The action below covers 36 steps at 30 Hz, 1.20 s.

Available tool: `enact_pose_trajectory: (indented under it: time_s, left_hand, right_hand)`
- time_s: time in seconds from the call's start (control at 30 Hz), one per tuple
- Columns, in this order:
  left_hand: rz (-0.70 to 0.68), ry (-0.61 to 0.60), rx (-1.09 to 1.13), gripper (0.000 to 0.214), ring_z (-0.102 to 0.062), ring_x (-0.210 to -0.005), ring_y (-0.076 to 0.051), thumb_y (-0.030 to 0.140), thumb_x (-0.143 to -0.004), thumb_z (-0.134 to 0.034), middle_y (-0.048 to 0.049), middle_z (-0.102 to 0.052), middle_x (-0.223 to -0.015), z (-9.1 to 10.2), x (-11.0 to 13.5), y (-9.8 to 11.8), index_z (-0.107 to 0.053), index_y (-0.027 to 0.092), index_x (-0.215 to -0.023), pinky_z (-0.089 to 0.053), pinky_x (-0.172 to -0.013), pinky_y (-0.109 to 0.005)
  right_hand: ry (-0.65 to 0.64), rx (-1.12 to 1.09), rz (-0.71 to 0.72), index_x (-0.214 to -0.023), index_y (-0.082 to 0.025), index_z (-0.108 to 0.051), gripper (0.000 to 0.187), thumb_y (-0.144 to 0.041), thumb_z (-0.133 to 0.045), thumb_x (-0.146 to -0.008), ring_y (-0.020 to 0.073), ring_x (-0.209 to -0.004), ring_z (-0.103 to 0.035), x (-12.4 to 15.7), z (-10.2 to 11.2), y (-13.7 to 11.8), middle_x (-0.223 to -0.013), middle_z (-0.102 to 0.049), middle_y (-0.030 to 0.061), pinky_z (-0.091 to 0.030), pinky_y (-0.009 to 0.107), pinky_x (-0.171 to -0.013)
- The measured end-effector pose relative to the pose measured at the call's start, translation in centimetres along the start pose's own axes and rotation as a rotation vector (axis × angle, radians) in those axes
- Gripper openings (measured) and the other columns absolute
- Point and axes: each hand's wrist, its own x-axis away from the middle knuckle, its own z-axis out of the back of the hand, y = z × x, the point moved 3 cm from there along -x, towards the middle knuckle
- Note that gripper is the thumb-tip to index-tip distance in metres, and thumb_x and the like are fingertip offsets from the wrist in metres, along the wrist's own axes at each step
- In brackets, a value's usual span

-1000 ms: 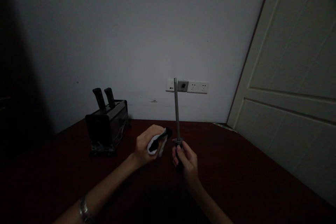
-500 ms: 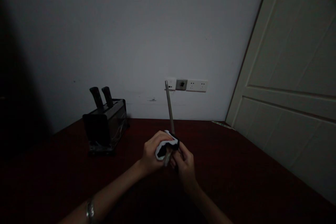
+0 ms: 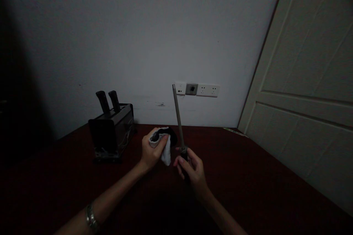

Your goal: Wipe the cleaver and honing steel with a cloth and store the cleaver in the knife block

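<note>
My left hand [image 3: 151,151] is closed on a crumpled black and white cloth [image 3: 166,150], its thumb pressed over the folds. To the right of it, my right hand [image 3: 193,170] grips the dark handle of a honing steel [image 3: 178,117]. The grey rod stands nearly upright, leaning slightly left, with its tip in front of the wall sockets. Cloth and rod are a small gap apart. Part of the handle is hidden by my right fingers.
A knife block [image 3: 110,132] with two black-handled knives stands at the left on the dark red table [image 3: 234,176]. Behind are a pale wall with a socket panel [image 3: 202,89] and, at the right, a white panelled door [image 3: 303,80]. The light is dim.
My left hand has moved left with the cloth, away from the honing steel's handle end that the cloth was around or against. My right hand still holds the steel in about the same place.
</note>
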Motion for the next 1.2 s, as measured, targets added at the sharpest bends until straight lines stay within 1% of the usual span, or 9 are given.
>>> enact_pose_trajectory:
  time_s: [0.1,0.23,0.33,0.53,0.67,0.8,0.93,1.1,1.2]
  left_hand:
    - [-0.302,-0.064,-0.113,0.007,-0.052,-0.062,-0.011,0.015,-0.075,-0.055,-0.0022,-0.055,-0.07,0.1,-0.1,1.6,-0.057,0.013,-0.082,-0.043,-0.056,-0.022]
    - [-0.72,-0.214,-0.119,0.025,-0.057,-0.077,-0.017,0.008,-0.073,-0.055,-0.0086,-0.061,-0.081,-0.9,0.9,2.9,-0.055,0.011,-0.098,-0.048,-0.068,-0.03]
    - [-0.838,-0.326,-0.115,0.031,-0.056,-0.089,-0.022,0.012,-0.077,-0.053,-0.0154,-0.061,-0.09,-1.8,1.9,2.5,-0.052,0.006,-0.107,-0.049,-0.073,-0.036]
    - [-0.661,-0.281,-0.098,0.029,-0.055,-0.081,-0.019,0.01,-0.073,-0.056,-0.0114,-0.06,-0.086,-2.5,2.4,1.9,-0.053,0.009,-0.101,-0.048,-0.07,-0.034]
    - [-0.574,-0.225,-0.06,0.021,-0.055,-0.076,-0.017,0.01,-0.072,-0.054,-0.0081,-0.059,-0.079,-2.3,2.2,2.6,-0.054,0.013,-0.093,-0.047,-0.067,-0.031]
    - [-0.448,-0.232,-0.007,0.015,-0.057,-0.074,-0.016,0.012,-0.073,-0.052,-0.0069,-0.059,-0.079,-2.2,2.0,2.7,-0.054,0.015,-0.088,-0.047,-0.067,-0.029]
    - [-0.362,-0.23,0.047,0.009,-0.057,-0.07,-0.015,0.018,-0.076,-0.05,-0.0072,-0.059,-0.077,-2.0,1.7,2.5,-0.055,0.014,-0.083,-0.046,-0.064,-0.027]
    - [-0.234,-0.233,-0.105,0.011,-0.053,-0.058,-0.011,0.022,-0.078,-0.052,-0.0023,-0.056,-0.066,-1.3,0.7,1.4,-0.057,0.013,-0.076,-0.042,-0.054,-0.021]
    - [-0.196,-0.145,-0.138,0.01,-0.052,-0.059,-0.01,0.022,-0.079,-0.052,-0.0012,-0.055,-0.067,-0.5,0.2,0.9,-0.057,0.013,-0.078,-0.042,-0.054,-0.02]
  right_hand:
    - [0.095,0.038,-0.023,-0.099,-0.02,-0.041,0.033,-0.035,-0.059,-0.076,0.0054,-0.039,-0.037,0.0,-0.2,0.3,-0.065,-0.06,-0.0026,-0.027,0.017,-0.035]
    - [0.152,0.074,0.001,-0.087,-0.021,-0.041,0.022,-0.03,-0.058,-0.076,0.0065,-0.044,-0.042,0.1,-0.1,0.9,-0.057,-0.053,-0.0073,-0.032,0.017,-0.04]
    - [0.185,0.116,0.091,-0.086,-0.02,-0.043,0.019,-0.021,-0.058,-0.074,0.0087,-0.055,-0.048,0.2,0.3,0.8,-0.063,-0.055,-0.0053,-0.039,0.019,-0.049]
    - [0.176,0.057,0.129,-0.082,-0.019,-0.044,0.019,-0.023,-0.06,-0.073,0.0082,-0.053,-0.05,0.2,0.4,0.1,-0.062,-0.054,-0.0056,-0.041,0.018,-0.047]
    - [0.148,-0.084,0.052,-0.08,-0.02,-0.043,0.026,-0.033,-0.063,-0.072,0.0046,-0.035,-0.039,0.2,0.1,0.2,-0.05,-0.048,-0.0098,-0.032,0.016,-0.033]
    - [0.088,-0.185,0.019,-0.08,-0.021,-0.042,0.027,-0.036,-0.064,-0.073,0.0034,-0.028,-0.034,0.2,-0.2,0.4,-0.045,-0.046,-0.0112,-0.029,0.015,-0.029]
    - [0.013,-0.278,-0.015,-0.08,-0.021,-0.043,0.025,-0.036,-0.061,-0.076,0.0029,-0.029,-0.032,0.3,-0.3,0.3,-0.046,-0.047,-0.0097,-0.028,0.014,-0.028]
    - [0.046,-0.276,0.017,-0.082,-0.019,-0.048,0.022,-0.037,-0.061,-0.076,0.0047,-0.037,-0.038,0.2,-0.2,-0.4,-0.063,-0.056,-0.0028,-0.033,0.017,-0.031]
    - [0.036,-0.165,0.073,-0.082,-0.018,-0.053,0.02,-0.037,-0.056,-0.079,0.0067,-0.045,-0.044,-0.2,-0.2,-0.9,-0.065,-0.055,-0.0016,-0.038,0.02,-0.042]
